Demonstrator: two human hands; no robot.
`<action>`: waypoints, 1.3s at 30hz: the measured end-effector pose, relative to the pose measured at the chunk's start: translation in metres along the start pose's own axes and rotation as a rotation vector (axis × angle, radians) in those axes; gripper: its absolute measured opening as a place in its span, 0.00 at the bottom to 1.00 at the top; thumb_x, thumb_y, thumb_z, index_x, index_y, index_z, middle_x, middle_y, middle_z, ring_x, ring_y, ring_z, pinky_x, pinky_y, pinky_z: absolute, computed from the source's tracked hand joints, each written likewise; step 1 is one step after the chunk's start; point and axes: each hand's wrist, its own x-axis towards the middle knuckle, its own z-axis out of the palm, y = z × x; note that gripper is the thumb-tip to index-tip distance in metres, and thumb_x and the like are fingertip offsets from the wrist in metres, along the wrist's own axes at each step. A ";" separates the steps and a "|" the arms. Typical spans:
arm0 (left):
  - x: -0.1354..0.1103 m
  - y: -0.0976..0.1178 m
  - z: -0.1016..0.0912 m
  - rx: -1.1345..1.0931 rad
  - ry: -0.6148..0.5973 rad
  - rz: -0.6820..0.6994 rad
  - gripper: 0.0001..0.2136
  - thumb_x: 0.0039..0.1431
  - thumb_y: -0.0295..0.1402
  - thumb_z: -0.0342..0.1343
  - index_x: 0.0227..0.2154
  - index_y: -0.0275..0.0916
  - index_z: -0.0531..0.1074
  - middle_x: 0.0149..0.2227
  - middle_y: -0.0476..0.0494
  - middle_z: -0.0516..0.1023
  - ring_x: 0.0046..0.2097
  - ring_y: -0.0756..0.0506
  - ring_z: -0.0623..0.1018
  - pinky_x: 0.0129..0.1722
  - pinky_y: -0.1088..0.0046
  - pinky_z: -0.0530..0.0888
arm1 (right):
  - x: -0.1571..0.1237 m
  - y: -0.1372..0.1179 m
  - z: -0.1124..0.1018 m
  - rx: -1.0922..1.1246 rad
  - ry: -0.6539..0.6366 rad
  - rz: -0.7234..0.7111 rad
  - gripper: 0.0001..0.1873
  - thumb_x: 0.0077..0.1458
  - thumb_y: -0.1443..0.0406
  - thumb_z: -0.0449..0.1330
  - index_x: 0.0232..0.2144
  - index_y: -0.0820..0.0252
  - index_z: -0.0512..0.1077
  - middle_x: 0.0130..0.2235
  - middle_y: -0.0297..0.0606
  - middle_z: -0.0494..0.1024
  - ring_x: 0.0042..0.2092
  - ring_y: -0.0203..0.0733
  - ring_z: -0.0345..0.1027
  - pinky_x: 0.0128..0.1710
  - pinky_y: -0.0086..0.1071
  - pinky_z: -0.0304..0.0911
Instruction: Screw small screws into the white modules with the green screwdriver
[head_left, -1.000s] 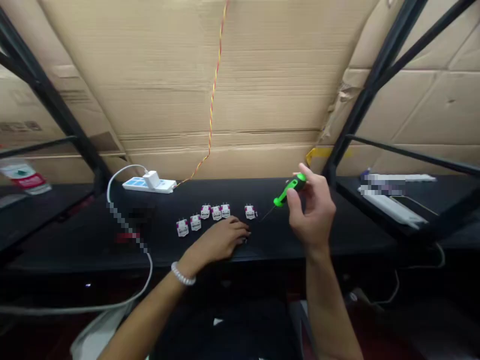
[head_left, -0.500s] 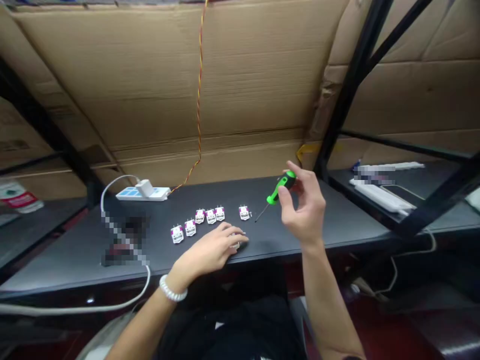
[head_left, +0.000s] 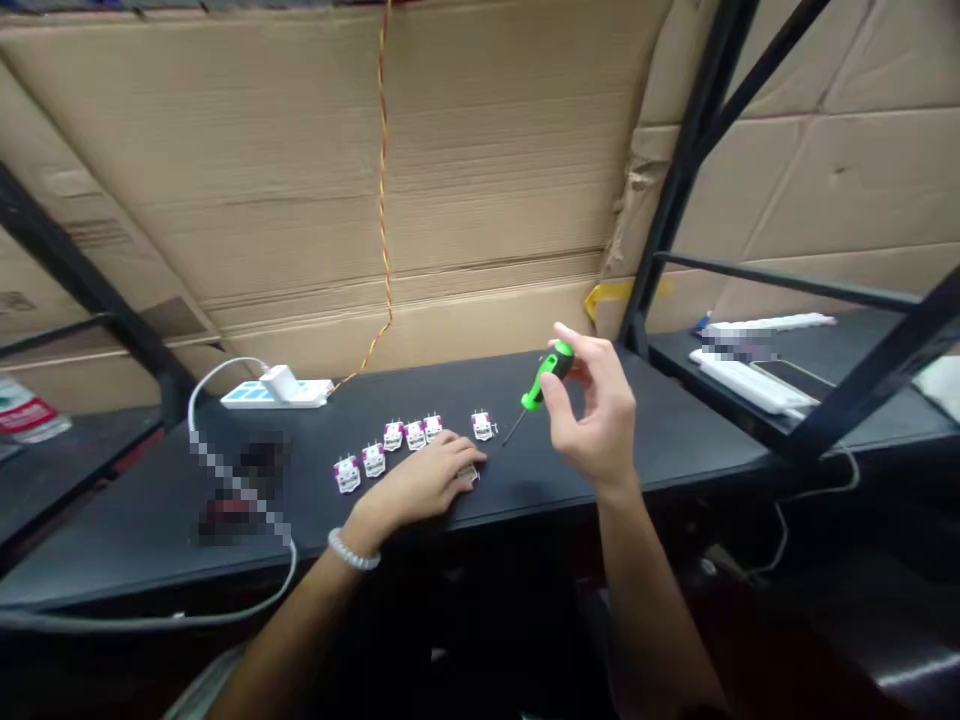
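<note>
In my right hand (head_left: 596,410) is a green and black screwdriver (head_left: 541,377), gripped by the handle between thumb and fingers. Its thin shaft slants down to the left, the tip near the dark tabletop beside a small white and purple part (head_left: 481,426). My left hand (head_left: 427,475) lies low over the table's front, fingers bent over another small white part (head_left: 469,473), which they mostly cover. Left of and behind that hand stand several more white and purple parts (head_left: 373,459) with thin prongs on top.
A white power strip (head_left: 311,394) with a plugged-in charger (head_left: 280,382) lies at the back left, its white cable (head_left: 294,570) looping over the front edge. Black metal posts (head_left: 667,220) frame the table (head_left: 690,430). Cardboard (head_left: 495,150) forms the back wall, with a twisted wire (head_left: 384,180) hanging down it.
The whole view has shifted slightly. My right hand still holds the screwdriver at about the same tilt, and my left hand stays over the same white part, with more of its edge showing.
</note>
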 end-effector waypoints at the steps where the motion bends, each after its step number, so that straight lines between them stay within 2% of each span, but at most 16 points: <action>1: 0.002 -0.001 0.000 0.008 -0.008 -0.002 0.14 0.72 0.30 0.55 0.57 0.40 0.76 0.56 0.39 0.78 0.58 0.38 0.73 0.61 0.57 0.73 | 0.000 0.000 0.000 0.002 -0.001 0.001 0.25 0.64 0.68 0.61 0.63 0.53 0.72 0.50 0.44 0.76 0.47 0.48 0.74 0.45 0.43 0.76; 6: 0.005 -0.003 -0.002 0.022 -0.028 0.010 0.13 0.72 0.30 0.53 0.54 0.40 0.78 0.57 0.39 0.77 0.59 0.37 0.73 0.62 0.58 0.72 | 0.000 0.000 0.000 0.016 0.001 -0.001 0.25 0.64 0.68 0.62 0.62 0.53 0.72 0.51 0.44 0.76 0.48 0.48 0.74 0.45 0.43 0.76; 14: 0.006 -0.005 0.001 0.027 -0.043 -0.070 0.24 0.69 0.29 0.55 0.67 0.39 0.68 0.59 0.35 0.74 0.60 0.36 0.71 0.64 0.55 0.71 | 0.000 0.000 -0.001 0.015 -0.010 -0.010 0.25 0.64 0.68 0.61 0.63 0.53 0.72 0.51 0.44 0.77 0.49 0.49 0.74 0.45 0.43 0.76; 20: 0.003 -0.004 0.004 0.024 -0.035 -0.035 0.17 0.70 0.27 0.53 0.58 0.39 0.76 0.58 0.36 0.73 0.59 0.37 0.72 0.63 0.55 0.72 | 0.001 0.000 -0.001 0.014 -0.006 -0.017 0.24 0.64 0.67 0.61 0.62 0.53 0.73 0.50 0.45 0.77 0.47 0.49 0.74 0.43 0.43 0.76; 28: -0.014 0.012 0.004 -0.058 0.004 0.027 0.20 0.73 0.28 0.54 0.64 0.44 0.70 0.61 0.39 0.75 0.63 0.38 0.71 0.65 0.57 0.72 | 0.000 0.000 -0.002 0.024 -0.017 -0.009 0.25 0.64 0.68 0.62 0.62 0.53 0.72 0.51 0.44 0.76 0.48 0.49 0.74 0.45 0.44 0.75; 32: -0.018 0.019 0.003 -0.067 0.014 0.050 0.17 0.74 0.28 0.52 0.62 0.45 0.73 0.61 0.41 0.76 0.62 0.39 0.72 0.64 0.59 0.73 | 0.001 0.000 -0.002 0.024 -0.023 -0.009 0.25 0.64 0.68 0.62 0.63 0.53 0.72 0.51 0.45 0.76 0.49 0.50 0.74 0.45 0.44 0.75; 39: -0.011 0.016 0.005 -0.066 0.035 0.051 0.13 0.74 0.29 0.52 0.56 0.41 0.77 0.58 0.40 0.79 0.60 0.39 0.73 0.62 0.58 0.75 | 0.001 0.000 -0.001 0.018 -0.024 -0.015 0.24 0.64 0.67 0.61 0.62 0.54 0.73 0.51 0.45 0.77 0.48 0.49 0.74 0.45 0.44 0.76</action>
